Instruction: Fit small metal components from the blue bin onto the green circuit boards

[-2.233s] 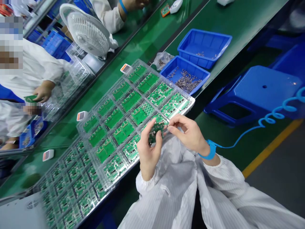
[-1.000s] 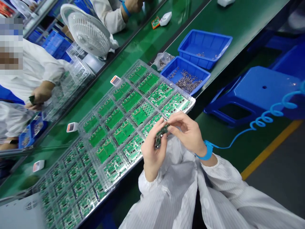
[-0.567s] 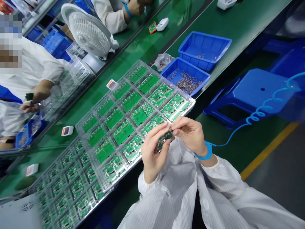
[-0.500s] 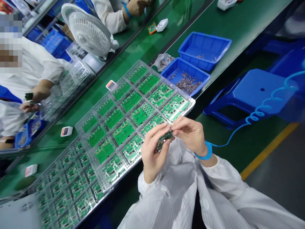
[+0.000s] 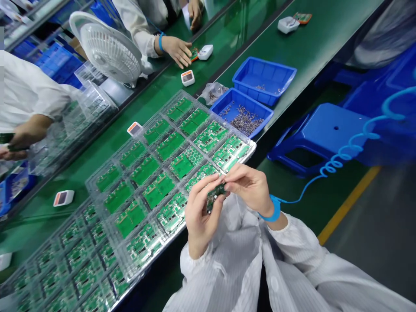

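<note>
The left hand (image 5: 202, 219) and the right hand (image 5: 248, 188) are close together, and their fingers pinch a small green board (image 5: 215, 195) up in the air. It is just beside a clear tray (image 5: 250, 149) of more boards. A blue strap (image 5: 272, 209) goes around the right wrist.

- a green anti-static tabletop (image 5: 260, 34) running diagonally
- clear plastic trays (image 5: 250, 149) lying flat, with green circuit boards (image 5: 181, 166) in rows
- two blue plastic bins (image 5: 269, 65), the nearer holding a heap of small metal parts (image 5: 245, 123)
- a clear plastic bag (image 5: 212, 92) just beside that bin
- small white units with orange-edged displays (image 5: 134, 128) near the trays
</note>
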Demonstrator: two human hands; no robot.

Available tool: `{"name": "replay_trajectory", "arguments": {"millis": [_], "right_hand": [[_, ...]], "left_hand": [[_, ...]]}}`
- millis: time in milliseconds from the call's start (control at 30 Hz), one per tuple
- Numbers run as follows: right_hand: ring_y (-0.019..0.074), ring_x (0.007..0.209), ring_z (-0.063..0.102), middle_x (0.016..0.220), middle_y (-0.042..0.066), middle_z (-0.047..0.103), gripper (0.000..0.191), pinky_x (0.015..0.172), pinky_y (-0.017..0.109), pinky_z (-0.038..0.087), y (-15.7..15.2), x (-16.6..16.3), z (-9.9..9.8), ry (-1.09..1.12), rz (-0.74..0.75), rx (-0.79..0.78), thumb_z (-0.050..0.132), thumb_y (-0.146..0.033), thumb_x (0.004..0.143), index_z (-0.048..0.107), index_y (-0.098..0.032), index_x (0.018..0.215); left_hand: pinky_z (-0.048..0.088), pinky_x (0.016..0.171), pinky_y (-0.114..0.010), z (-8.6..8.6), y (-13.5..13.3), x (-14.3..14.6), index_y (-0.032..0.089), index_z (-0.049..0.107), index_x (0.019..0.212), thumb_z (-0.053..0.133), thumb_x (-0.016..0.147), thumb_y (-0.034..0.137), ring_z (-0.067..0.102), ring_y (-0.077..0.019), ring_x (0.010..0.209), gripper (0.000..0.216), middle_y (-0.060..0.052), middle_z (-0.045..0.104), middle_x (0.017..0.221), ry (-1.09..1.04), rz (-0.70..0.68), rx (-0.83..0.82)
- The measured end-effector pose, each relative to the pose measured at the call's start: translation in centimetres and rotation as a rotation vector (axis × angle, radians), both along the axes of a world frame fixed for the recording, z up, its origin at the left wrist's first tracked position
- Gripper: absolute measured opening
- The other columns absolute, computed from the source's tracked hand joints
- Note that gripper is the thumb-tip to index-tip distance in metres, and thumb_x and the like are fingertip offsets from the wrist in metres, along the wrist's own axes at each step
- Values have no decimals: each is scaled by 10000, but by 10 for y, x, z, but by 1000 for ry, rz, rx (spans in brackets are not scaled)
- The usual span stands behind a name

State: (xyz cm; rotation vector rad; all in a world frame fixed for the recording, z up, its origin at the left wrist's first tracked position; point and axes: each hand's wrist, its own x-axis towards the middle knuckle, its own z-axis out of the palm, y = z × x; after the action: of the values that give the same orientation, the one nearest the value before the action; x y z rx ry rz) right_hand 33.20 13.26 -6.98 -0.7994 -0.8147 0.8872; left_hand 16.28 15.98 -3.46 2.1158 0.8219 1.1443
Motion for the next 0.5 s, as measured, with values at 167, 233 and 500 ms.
{"name": "replay_trajectory", "arguments": {"millis": [167,233,500], "right_hand": [[190,824,779,950,56,825,263,708,323,679,2,22,3,-283,14,13,877,-495,1069,866,-246,987],[194,890,790,963,52,832,256,846,349,678,10,50,9,-474,-64,28,812,-470,1120,870,-245,1014],[285,1153,764,1315,186,801,290,1093,433,596,139,258,26,-1411,-432,-487,602,-177,1141,835,-113,1302]], "left_hand": [[681,1206,-481,-3,3,2,302,786,1442,783,1108,186,776,-285,1424,354,-90,789,1499,10,48,-99],[715,1136,-434,-5,4,2,323,788,1441,769,1112,178,779,-280,1423,361,-78,785,1512,-22,42,-145],[700,1140,-383,-5,6,-1,317,810,1365,756,1121,180,773,-257,1439,286,-52,820,1446,-73,53,-155]]}}
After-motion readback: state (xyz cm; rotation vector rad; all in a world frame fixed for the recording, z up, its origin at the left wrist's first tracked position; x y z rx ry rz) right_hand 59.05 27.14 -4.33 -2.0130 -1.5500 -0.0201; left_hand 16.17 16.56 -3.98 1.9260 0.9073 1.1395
